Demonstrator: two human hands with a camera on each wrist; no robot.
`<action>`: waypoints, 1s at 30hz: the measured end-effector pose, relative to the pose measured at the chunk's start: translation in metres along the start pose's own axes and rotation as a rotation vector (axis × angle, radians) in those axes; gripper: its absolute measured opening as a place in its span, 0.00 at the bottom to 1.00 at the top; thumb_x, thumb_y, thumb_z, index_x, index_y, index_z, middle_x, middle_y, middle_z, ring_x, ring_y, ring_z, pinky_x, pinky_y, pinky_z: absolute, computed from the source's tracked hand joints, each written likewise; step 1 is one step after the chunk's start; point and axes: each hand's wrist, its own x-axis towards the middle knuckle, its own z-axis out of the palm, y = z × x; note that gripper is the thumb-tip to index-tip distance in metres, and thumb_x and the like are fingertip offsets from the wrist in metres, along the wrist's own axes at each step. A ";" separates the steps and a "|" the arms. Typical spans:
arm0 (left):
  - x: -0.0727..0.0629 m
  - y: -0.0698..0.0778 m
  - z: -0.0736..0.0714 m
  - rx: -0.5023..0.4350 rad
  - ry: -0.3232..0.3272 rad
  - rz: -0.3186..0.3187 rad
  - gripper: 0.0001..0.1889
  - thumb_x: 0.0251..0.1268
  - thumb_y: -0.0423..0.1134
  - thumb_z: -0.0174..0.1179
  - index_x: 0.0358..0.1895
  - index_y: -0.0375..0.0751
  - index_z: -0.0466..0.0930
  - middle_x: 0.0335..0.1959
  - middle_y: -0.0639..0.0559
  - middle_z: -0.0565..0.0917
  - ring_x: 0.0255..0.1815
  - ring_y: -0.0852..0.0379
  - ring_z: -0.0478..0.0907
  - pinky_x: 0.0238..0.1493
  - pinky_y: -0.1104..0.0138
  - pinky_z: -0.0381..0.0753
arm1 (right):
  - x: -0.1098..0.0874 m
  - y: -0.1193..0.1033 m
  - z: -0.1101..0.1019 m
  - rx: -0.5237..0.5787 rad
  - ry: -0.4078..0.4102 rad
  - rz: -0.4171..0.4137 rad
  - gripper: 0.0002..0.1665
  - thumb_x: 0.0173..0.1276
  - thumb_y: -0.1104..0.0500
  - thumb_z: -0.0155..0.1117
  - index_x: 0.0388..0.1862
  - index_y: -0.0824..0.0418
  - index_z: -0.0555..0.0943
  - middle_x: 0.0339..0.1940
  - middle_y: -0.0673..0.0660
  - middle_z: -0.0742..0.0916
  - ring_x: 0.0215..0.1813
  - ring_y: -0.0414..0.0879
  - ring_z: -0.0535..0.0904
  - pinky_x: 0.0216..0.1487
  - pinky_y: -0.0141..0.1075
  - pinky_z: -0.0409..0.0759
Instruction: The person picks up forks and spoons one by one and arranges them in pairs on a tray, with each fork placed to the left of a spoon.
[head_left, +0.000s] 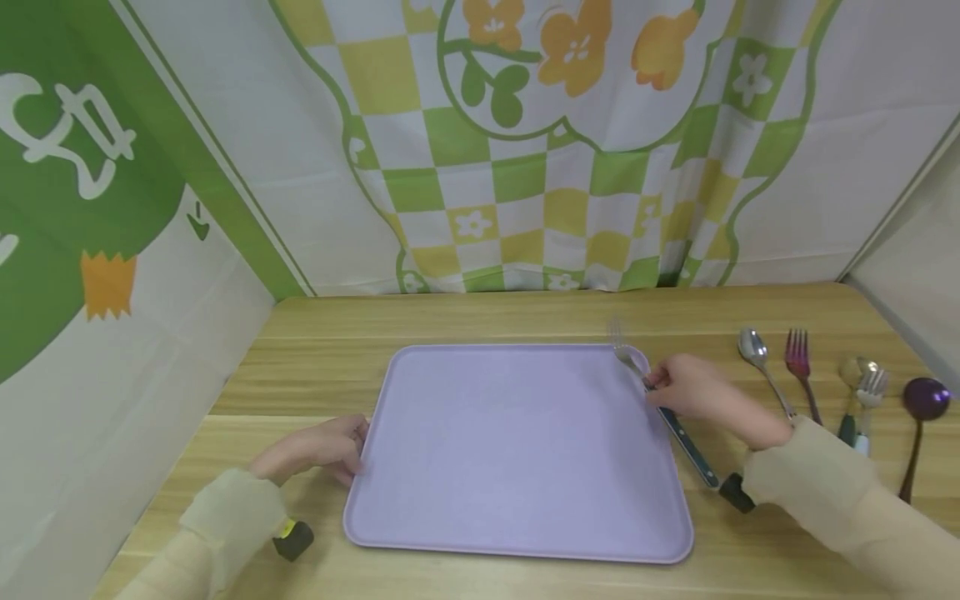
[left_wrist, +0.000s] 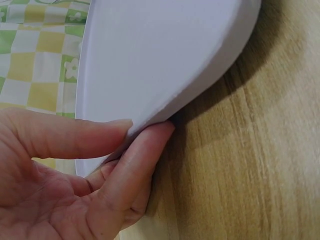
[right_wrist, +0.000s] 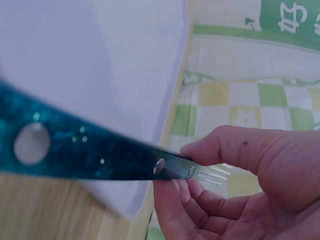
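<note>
At the right edge of the tray [head_left: 517, 450], right hand [head_left: 686, 387] pinched teal-handled fork [head_left: 687, 447], not yet released; left hand [head_left: 327, 446] gripped the tray's left rim; other cutlery [head_left: 870, 388] lay untouched farther right.

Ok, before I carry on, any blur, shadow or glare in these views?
Head: the held fork looks faint and blurred at its tines. Left wrist: a soft shadow darkens the table along the edge of the tray. Right wrist: bluish cast, and the fork's handle is soft up close, with bright specks, whether glare or pattern I can't tell.
</note>
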 end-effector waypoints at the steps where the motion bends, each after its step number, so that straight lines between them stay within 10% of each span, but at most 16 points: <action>1: 0.000 0.000 0.000 0.002 0.000 0.000 0.21 0.34 0.21 0.53 0.41 0.24 0.63 0.33 0.37 0.73 0.28 0.47 0.78 0.31 0.58 0.85 | 0.001 -0.003 0.001 0.009 0.000 0.000 0.12 0.51 0.63 0.61 0.32 0.72 0.77 0.23 0.55 0.79 0.22 0.41 0.73 0.22 0.31 0.76; 30: 0.001 -0.003 0.001 -0.008 0.011 0.026 0.19 0.35 0.21 0.52 0.38 0.25 0.63 0.30 0.37 0.73 0.26 0.48 0.78 0.29 0.59 0.85 | 0.029 -0.098 0.035 0.256 -0.091 0.023 0.10 0.53 0.64 0.62 0.32 0.69 0.75 0.28 0.58 0.81 0.22 0.42 0.80 0.27 0.33 0.84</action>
